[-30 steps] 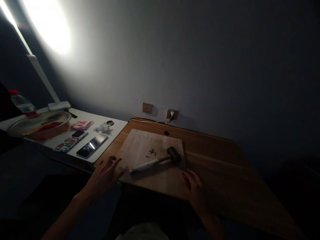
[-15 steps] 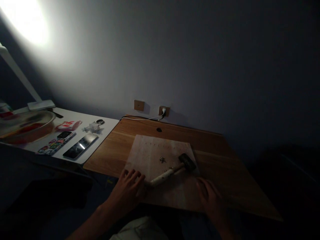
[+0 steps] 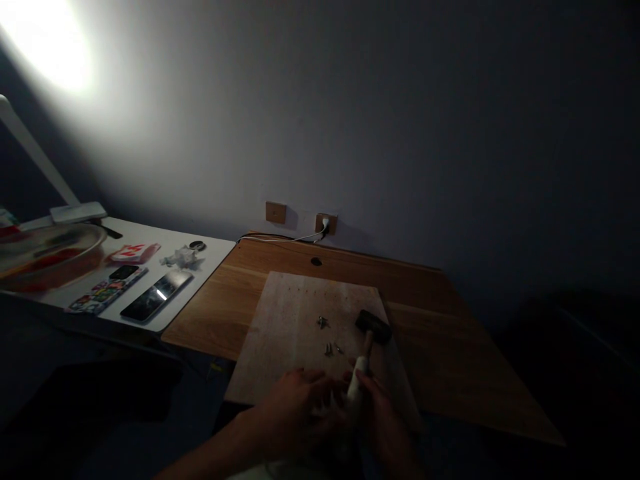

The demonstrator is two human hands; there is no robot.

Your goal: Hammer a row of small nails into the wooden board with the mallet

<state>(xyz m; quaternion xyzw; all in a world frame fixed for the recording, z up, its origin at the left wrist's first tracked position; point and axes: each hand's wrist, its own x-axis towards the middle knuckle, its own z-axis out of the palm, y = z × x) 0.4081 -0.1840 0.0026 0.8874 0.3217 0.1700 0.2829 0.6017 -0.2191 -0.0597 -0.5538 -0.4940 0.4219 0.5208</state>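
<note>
A pale wooden board (image 3: 295, 320) lies on the brown desk (image 3: 440, 360). On it rests a hammer (image 3: 367, 347) with a dark head and a light handle that points toward me. My right hand (image 3: 383, 420) is wrapped round the lower part of the handle. My left hand (image 3: 295, 413) lies at the board's near edge, its fingers touching the handle's end; dim light and blur hide how they are set. A few small metal nails (image 3: 323, 323) lie on the board left of the hammer head, and more nails (image 3: 333, 348) lie closer to me.
A white side table (image 3: 210, 257) on the left holds two phones (image 3: 155, 295), a glass dish (image 3: 45, 253) and small items. A lamp base (image 3: 77, 212) stands behind. A cable runs along the desk's back edge to a wall socket (image 3: 326, 222). Right of the desk it is dark.
The hammer has swung so its handle points toward me. My right hand has come left onto the handle, and my left hand has moved right to meet it. More nails show on the board.
</note>
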